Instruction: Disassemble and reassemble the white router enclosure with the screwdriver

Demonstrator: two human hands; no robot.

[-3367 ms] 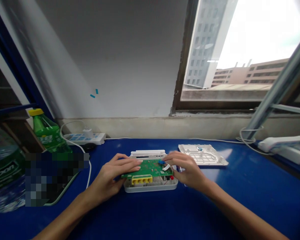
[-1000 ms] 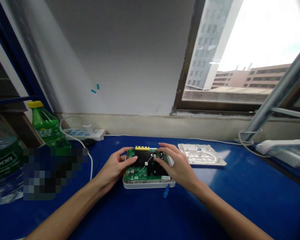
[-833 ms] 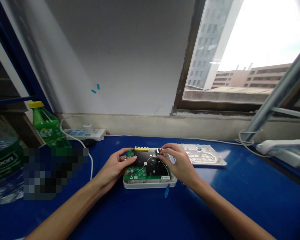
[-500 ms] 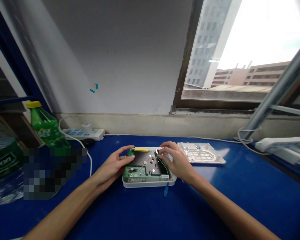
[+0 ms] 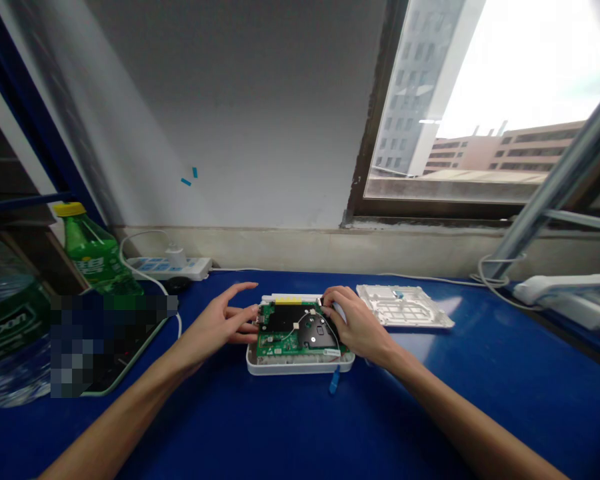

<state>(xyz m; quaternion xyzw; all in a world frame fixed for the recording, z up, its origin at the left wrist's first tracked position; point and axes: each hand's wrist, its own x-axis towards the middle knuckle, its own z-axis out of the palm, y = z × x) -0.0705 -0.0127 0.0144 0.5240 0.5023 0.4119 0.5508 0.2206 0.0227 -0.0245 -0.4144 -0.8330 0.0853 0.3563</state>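
A green circuit board [image 5: 280,343] with a black plate and thin cables sits a little askew in a white plastic housing [image 5: 300,369]. My left hand [image 5: 220,323] is at the board's left edge, fingers spread, their tips at or close to the connectors there. My right hand [image 5: 353,317] has its fingers curled around the board's right rear corner; the exact grip is partly hidden. Along the rear edge of the board runs a yellow strip [image 5: 289,302]. A small blue tool [image 5: 335,380] lies against the housing's front right edge.
To the right lies a white plastic cover [image 5: 405,307]. A power strip [image 5: 190,268] with a plugged-in charger stands by the wall. Bottles, including a green one [image 5: 93,250], and a dark device [image 5: 125,353] occupy the left. Another white power strip [image 5: 570,297] is at far right.
The circuit board has shifted and tilted within the housing, away from its left front side. My left fingers have loosened and spread, moving slightly left. My right hand stays at the right rear corner.
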